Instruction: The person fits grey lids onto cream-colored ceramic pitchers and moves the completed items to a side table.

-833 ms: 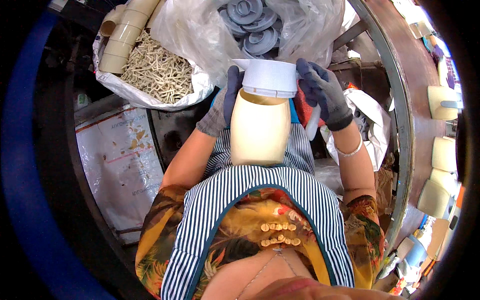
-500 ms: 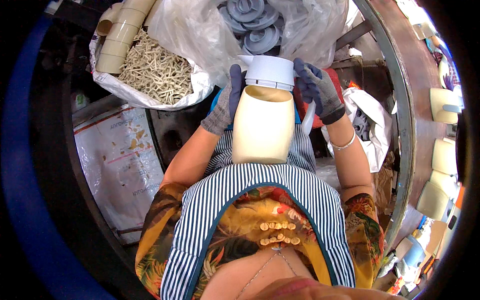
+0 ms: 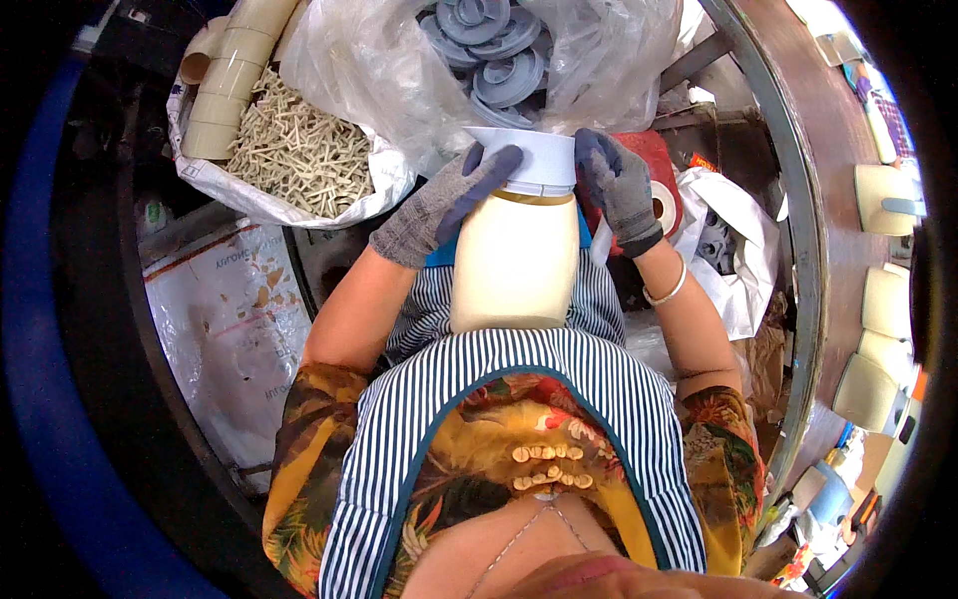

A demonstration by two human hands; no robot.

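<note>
A cream plastic jug body (image 3: 514, 265) stands in my lap, leaning against the striped apron. On its mouth sits a pale grey spouted collar (image 3: 544, 160), its spout pointing left; a thin dark gap shows between the two. My left hand (image 3: 444, 200), in a grey glove with dark blue coating, grips the collar's left side, thumb laid across its front. At the collar's right side is my right hand (image 3: 617, 185), gloved alike, its fingers bent against the edge. The far-side fingertips of both hands are hidden.
Ahead, a clear plastic bag (image 3: 349, 75) holds several grey round lids (image 3: 509, 80). A white sack (image 3: 279, 205) at left holds small cream pieces (image 3: 299, 150) and cream cylinders (image 3: 225, 95). Right are a white bag (image 3: 743, 290), a red seat (image 3: 649, 150) and a bench with cream jug bodies (image 3: 883, 200).
The collar has come down and covers most of the jug's mouth, which showed wider before. My left thumb has moved onto the collar's front. My right fingers have drawn in against its side.
</note>
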